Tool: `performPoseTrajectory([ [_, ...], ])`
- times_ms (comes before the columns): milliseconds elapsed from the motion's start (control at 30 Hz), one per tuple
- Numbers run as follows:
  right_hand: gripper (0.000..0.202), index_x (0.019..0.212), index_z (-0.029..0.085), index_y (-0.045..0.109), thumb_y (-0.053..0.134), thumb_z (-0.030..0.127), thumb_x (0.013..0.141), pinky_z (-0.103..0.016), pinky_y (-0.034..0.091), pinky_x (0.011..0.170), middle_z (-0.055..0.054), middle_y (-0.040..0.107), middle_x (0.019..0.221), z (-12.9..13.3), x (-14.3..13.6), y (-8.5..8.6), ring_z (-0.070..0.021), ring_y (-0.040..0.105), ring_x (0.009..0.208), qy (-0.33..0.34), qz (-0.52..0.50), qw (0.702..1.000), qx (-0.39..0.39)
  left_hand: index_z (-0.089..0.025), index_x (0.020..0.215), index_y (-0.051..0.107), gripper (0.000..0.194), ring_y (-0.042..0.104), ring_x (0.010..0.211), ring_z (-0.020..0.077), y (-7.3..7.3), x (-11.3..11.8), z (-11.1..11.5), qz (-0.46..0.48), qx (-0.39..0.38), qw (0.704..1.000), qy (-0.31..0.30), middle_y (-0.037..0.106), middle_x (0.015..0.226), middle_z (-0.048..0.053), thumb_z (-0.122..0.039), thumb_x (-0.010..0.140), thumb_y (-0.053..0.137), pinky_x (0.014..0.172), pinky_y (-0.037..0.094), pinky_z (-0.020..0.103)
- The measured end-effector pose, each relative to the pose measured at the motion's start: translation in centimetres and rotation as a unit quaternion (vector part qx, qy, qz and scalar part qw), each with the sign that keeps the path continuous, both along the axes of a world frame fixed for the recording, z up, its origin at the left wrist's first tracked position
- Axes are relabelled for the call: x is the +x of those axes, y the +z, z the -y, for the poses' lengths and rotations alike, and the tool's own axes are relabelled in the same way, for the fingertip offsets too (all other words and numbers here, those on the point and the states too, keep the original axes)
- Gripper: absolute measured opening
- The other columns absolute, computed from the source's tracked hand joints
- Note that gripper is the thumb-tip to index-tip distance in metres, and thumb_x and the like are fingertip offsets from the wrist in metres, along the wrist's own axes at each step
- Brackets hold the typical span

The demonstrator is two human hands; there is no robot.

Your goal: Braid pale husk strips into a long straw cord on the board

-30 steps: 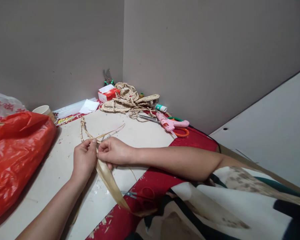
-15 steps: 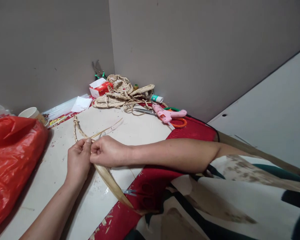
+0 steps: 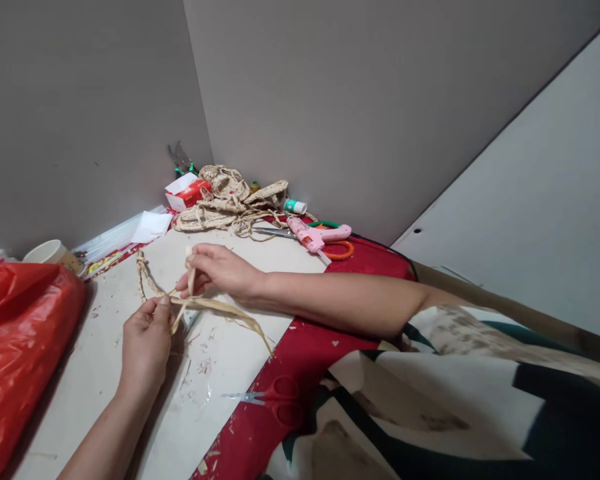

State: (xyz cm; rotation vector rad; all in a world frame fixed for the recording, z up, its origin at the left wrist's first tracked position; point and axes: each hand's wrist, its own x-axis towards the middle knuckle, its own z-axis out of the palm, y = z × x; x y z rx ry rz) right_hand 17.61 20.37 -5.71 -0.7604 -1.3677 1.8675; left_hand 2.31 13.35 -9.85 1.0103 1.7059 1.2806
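My left hand (image 3: 147, 340) is closed, pinching the near end of a braided straw cord (image 3: 143, 270) between thumb and forefinger. From that pinch, loose flat straw strands (image 3: 225, 308) fan out toward the right, the longest reaching the edge of the white board. My right hand (image 3: 225, 270) holds one pale straw strand (image 3: 191, 273) between thumb and fingers, just above and right of my left hand. Red-handled scissors (image 3: 283, 399) lie partly open nearer my body, blades pointing left.
Behind the hands lies a heap of woven straw soles and cords (image 3: 225, 207). Beside it are a pink glue gun (image 3: 320, 235), orange-handled scissors (image 3: 341, 252) and a red box (image 3: 193, 193). At left sit a red plastic bag (image 3: 25, 333) and a paper cup (image 3: 53, 253). Walls close off the back.
My right hand has moved up and away from my left, lifting a strand. The broad strip that hung toward my lap now lies to the right. The view has shifted slightly.
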Motion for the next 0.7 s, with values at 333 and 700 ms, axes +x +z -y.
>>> performPoseTrajectory([
  [333, 0.018, 0.066, 0.015, 0.046, 0.052, 0.017, 0.083, -0.016, 0.02, 0.043, 0.011, 0.035, 0.046, -2.7, 15.4, 10.7, 0.0025, 0.029, 0.041, -0.468, 0.113, 0.802, 0.355, -0.018, 0.07, 0.054, 0.035, 0.027, 0.038, 0.0055, 0.0, 0.2, 0.0, 0.021, 0.02, 1.0, -0.005, 0.041, 0.045, -0.009, -0.05, 0.072, 0.068, 0.037, 0.019, 0.017],
  [700, 0.013, 0.074, 0.017, 0.063, 0.062, 0.027, 0.082, -0.021, 0.038, 0.052, 0.0, 0.056, 0.062, 2.9, 8.7, 7.4, -0.0086, 0.048, 0.055, -0.059, 0.283, 0.82, 0.493, -0.017, 0.069, 0.056, 0.036, 0.03, 0.039, 0.0059, 0.1, 0.2, -0.1, 0.026, 0.025, 0.999, -0.019, 0.042, 0.045, -0.009, -0.051, 0.069, 0.07, 0.038, 0.022, 0.018],
])
